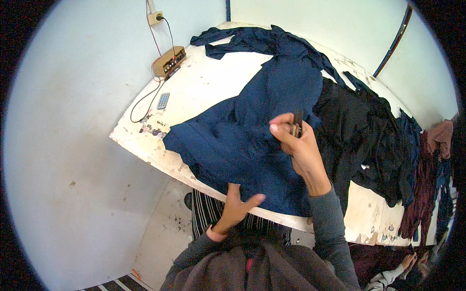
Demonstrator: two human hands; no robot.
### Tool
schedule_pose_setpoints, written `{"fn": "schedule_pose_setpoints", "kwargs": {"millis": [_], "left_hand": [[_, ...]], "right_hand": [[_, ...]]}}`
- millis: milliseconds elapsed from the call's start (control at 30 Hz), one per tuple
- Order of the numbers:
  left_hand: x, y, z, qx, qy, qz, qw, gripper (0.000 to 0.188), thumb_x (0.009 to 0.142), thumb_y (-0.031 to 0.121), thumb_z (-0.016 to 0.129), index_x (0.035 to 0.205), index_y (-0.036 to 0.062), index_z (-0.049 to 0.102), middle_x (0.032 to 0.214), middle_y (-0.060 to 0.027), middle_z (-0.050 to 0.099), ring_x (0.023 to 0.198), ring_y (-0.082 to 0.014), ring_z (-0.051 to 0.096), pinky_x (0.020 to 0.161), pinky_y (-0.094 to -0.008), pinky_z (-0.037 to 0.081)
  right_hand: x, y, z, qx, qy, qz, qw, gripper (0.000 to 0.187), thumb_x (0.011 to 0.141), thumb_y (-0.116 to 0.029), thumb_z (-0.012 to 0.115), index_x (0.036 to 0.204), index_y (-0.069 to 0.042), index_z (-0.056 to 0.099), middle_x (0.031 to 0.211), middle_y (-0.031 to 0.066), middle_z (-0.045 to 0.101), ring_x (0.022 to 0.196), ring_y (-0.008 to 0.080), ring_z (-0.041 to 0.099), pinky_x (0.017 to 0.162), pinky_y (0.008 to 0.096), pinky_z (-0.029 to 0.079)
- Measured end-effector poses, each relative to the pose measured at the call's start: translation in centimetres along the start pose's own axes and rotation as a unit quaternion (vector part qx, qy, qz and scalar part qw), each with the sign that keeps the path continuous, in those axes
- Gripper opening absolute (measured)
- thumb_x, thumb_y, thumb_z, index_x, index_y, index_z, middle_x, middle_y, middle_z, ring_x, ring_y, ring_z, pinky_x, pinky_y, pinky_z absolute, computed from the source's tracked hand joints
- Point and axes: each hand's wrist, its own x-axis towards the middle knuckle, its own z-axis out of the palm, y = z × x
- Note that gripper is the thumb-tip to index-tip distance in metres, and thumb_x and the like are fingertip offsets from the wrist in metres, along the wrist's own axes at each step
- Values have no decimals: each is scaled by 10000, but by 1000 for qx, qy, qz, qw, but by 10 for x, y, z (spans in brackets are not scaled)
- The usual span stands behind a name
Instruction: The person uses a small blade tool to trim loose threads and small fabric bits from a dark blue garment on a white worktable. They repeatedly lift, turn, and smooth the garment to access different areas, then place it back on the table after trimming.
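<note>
A dark blue long-sleeved garment (238,131) lies spread over the white table, its sleeves toward the far edge. My right hand (303,145) is raised over its right part, fingers closed around small thread snips (297,123) with a dark blade and a brass-coloured part. Most of the snips is hidden by my fingers. At the garment's near edge, my left hand (236,208) touches the cloth with the thumb stretched out to the right. The other fingertips of that hand are partly hidden at the cloth.
Black garments (364,136) lie heaped to the right, with maroon cloth (418,189) beyond them. A brown box radio (170,62) with cables and a small remote control (163,101) sit at the table's left. At the lower right a co-worker's hand (408,262) shows.
</note>
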Motion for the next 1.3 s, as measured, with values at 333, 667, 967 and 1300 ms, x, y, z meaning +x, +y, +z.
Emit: {"fn": "schedule_pose_setpoints", "kwargs": {"millis": [333, 667, 967, 1300], "left_hand": [[46, 50, -32, -421, -22, -76, 903, 387, 1028, 195, 508, 1358, 0, 557, 1314, -168, 636, 1178, -316, 627, 1052, -459, 455], [46, 93, -50, -652, -153, -64, 740, 462, 1072, 294, 392, 1383, -14, 539, 1406, -174, 583, 1270, -340, 585, 1120, -495, 435], [33, 110, -46, -553, 16, -85, 829, 703, 887, 13, 690, 1497, -54, 349, 1320, -140, 595, 1171, -218, 595, 1046, -345, 454], [21, 85, -48, -224, 5, 71, 972, 435, 1019, 10, 451, 1445, 94, 449, 1405, -138, 566, 1226, -293, 604, 1030, -429, 544]], "right_hand": [[39, -31, -16, -418, 201, -270, 844, 210, 868, -184, 758, 1025, -64, 688, 1004, 112, 739, 897, 255, 724, 752, 355, 545], [-41, 7, -8, -263, 85, -177, 945, 388, 819, -152, 799, 1149, -54, 621, 918, 34, 627, 848, 102, 590, 750, 251, 479], [-69, 42, 23, -171, 64, -165, 969, 436, 815, -107, 796, 1181, -43, 568, 967, 45, 630, 866, 105, 590, 772, 254, 478], [-57, 72, 45, -153, 45, -291, 943, 472, 845, -89, 778, 1200, -36, 472, 1054, 43, 551, 882, 89, 534, 831, 230, 424]]}}
